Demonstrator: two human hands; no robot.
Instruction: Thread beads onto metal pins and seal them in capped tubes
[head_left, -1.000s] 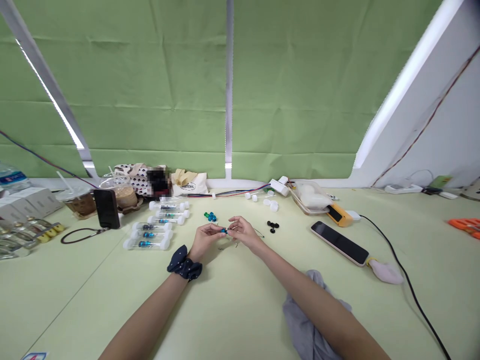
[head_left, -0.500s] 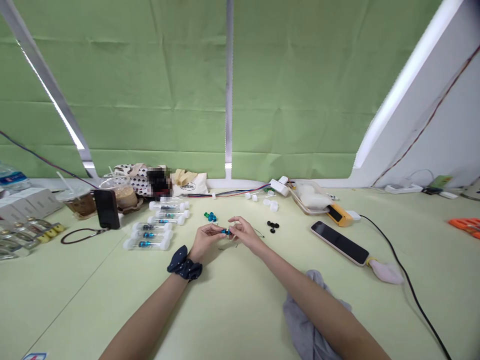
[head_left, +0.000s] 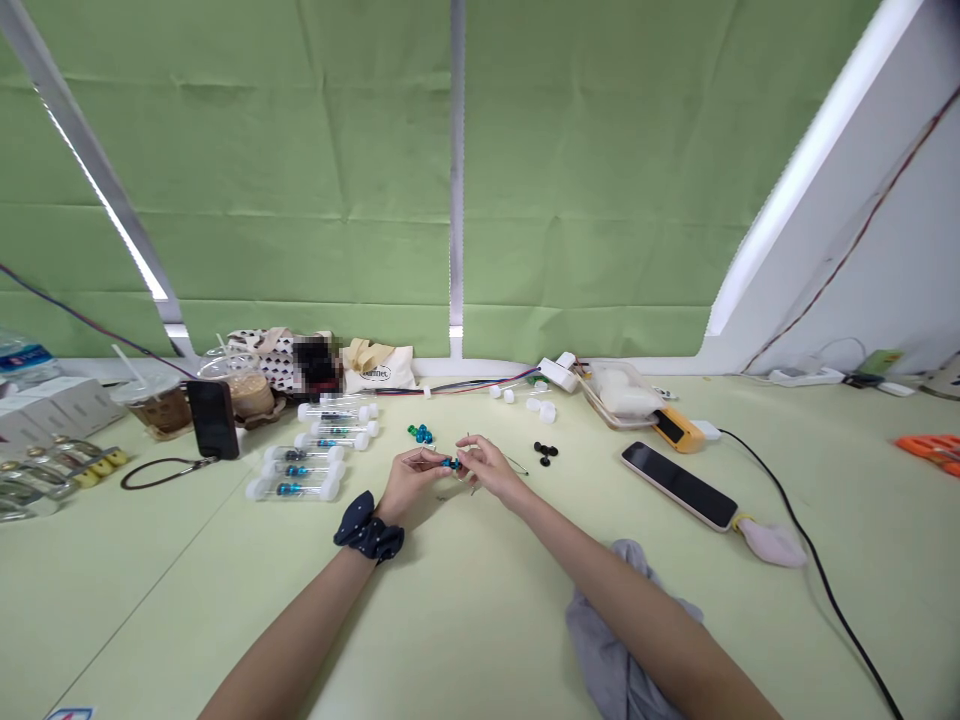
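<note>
A small blue and black piece (head_left: 452, 463) sits between the fingertips of both hands, just above the table. My left hand (head_left: 407, 481) pinches it from the left, and my right hand (head_left: 489, 467) closes on its right side. Thin metal rods (head_left: 517, 466) show beside the right hand; whether they join the piece I cannot tell. Behind the hands lie loose blue and green pieces (head_left: 423, 434). Several black round pieces (head_left: 546, 453) rest to the right. At left, clear tubes with white caps (head_left: 300, 488) lie in rows, blue and black parts inside.
A phone (head_left: 679, 485) lies at right near a yellow device (head_left: 670, 430) and a black cable (head_left: 802, 545). Grey cloth (head_left: 619, 640) is under my right forearm. Another phone (head_left: 213, 418) stands at left by drink cups (head_left: 159, 408). White caps (head_left: 547, 411) lie at the back.
Both hands stay in nearly the same place, still on the small blue and black piece. Only slight finger movement shows.
</note>
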